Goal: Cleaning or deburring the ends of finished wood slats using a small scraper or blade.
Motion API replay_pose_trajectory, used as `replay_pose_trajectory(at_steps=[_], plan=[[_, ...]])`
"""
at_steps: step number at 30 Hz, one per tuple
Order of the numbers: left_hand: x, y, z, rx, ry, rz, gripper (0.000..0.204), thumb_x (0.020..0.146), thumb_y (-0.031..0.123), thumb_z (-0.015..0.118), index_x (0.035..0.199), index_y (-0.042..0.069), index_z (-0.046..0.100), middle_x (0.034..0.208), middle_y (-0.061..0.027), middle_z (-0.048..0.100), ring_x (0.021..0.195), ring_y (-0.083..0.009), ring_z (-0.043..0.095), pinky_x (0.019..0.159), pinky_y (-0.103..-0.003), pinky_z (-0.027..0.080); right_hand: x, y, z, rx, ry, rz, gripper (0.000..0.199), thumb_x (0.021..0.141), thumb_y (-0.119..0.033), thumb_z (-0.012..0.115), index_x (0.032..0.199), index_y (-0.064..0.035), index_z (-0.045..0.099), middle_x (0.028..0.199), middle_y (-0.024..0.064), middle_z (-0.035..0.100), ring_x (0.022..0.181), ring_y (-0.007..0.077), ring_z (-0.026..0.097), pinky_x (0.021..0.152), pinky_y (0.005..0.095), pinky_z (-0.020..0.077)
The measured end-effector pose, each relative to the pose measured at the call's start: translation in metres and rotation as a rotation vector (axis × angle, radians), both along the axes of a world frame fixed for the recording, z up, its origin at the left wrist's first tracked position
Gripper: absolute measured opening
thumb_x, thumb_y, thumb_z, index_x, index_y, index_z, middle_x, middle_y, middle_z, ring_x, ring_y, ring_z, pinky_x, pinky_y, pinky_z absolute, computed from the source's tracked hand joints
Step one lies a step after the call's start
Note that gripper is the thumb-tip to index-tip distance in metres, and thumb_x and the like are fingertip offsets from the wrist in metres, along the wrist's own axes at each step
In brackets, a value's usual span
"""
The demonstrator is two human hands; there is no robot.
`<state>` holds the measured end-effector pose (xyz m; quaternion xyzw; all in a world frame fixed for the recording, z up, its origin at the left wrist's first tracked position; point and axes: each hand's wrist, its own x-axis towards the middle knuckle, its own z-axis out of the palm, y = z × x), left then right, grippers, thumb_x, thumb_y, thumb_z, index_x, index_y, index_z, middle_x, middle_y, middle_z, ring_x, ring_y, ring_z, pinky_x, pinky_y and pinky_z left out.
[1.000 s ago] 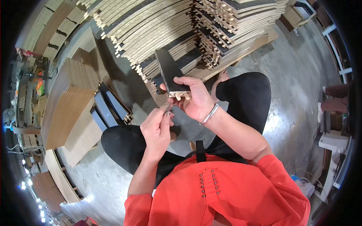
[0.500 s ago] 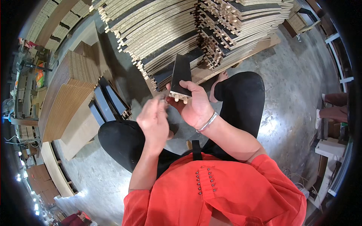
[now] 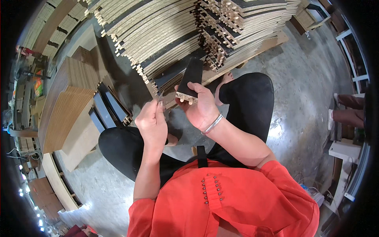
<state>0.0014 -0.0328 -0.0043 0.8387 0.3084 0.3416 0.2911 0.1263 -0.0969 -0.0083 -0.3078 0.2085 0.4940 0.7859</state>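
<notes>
My right hand holds a black-faced particleboard piece, the thumb on its dark face and the fingers beneath. Pale wooden dowels stick out of the board's near end, which points toward me. Just left of that end, my left hand is closed in a pinch, apart from the board. A thin grey sliver shows at its fingertips, too small to name for certain. Ahead of my hands rises a large stack of similar boards, with rows of dowels along their ends.
Curved brown panels are stacked at the left, beside several dark boards with dowels. My bent knees flank the work. Another person's legs show at the far right. A small wooden box stands at the back right.
My left hand has drawn back to the left, away from the board's dowelled end. The board stays in my right hand, tipped slightly differently. The whole view has shifted a little.
</notes>
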Motion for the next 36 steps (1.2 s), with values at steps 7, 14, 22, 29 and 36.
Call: replay_pose_trajectory(at_steps=[7,14,22,29,36], plan=[[0.004,-0.005,-0.008,-0.048,0.031,-0.100,0.006,0.087,-0.002,0.057,0.089,-0.005,0.063,0.065,-0.0100,0.057,0.051,-0.0131,0.053,0.050,-0.027,0.042,0.001,0.001,-0.012,0.073,0.022,0.017,0.017,0.094,-0.013,0.047,0.105,-0.0015,0.054,0.097,0.0122,0.063,0.085,0.0231,0.060,0.075,0.0351,0.0471],[0.007,-0.001,-0.005,-0.024,0.056,-0.133,0.010,0.087,-0.002,0.058,0.092,-0.004,0.066,0.067,-0.0075,0.059,0.052,-0.0117,0.053,0.049,-0.026,0.042,0.004,-0.001,-0.014,0.060,0.001,0.026,0.017,0.094,-0.013,0.047,0.106,-0.0028,0.054,0.099,0.0121,0.063,0.085,0.0218,0.058,0.076,0.0350,0.0468],[0.004,0.005,-0.013,-0.081,0.021,-0.183,0.005,0.085,-0.002,0.059,0.082,-0.005,0.062,0.065,-0.0082,0.058,0.050,-0.0119,0.054,0.047,-0.026,0.041,0.002,-0.001,-0.003,0.038,-0.003,0.027,0.017,0.094,-0.014,0.047,0.105,-0.0033,0.053,0.098,0.0122,0.064,0.084,0.0219,0.058,0.076,0.0346,0.0475],[0.006,0.000,-0.010,-0.137,-0.047,-0.056,0.005,0.085,-0.003,0.059,0.082,-0.006,0.063,0.064,-0.0079,0.058,0.051,-0.0116,0.054,0.048,-0.026,0.041,0.002,0.000,-0.010,0.041,0.013,-0.028,0.017,0.094,-0.014,0.048,0.105,-0.0032,0.054,0.096,0.0121,0.064,0.084,0.0216,0.059,0.075,0.0343,0.0476],[0.006,-0.001,-0.010,-0.153,0.028,-0.113,0.004,0.085,-0.001,0.062,0.083,-0.004,0.061,0.065,-0.0118,0.057,0.051,-0.0173,0.052,0.050,-0.030,0.042,0.004,-0.001,-0.014,0.119,-0.057,-0.005,0.016,0.094,-0.013,0.048,0.105,-0.0034,0.054,0.096,0.0122,0.064,0.083,0.0212,0.059,0.076,0.0345,0.0480]])
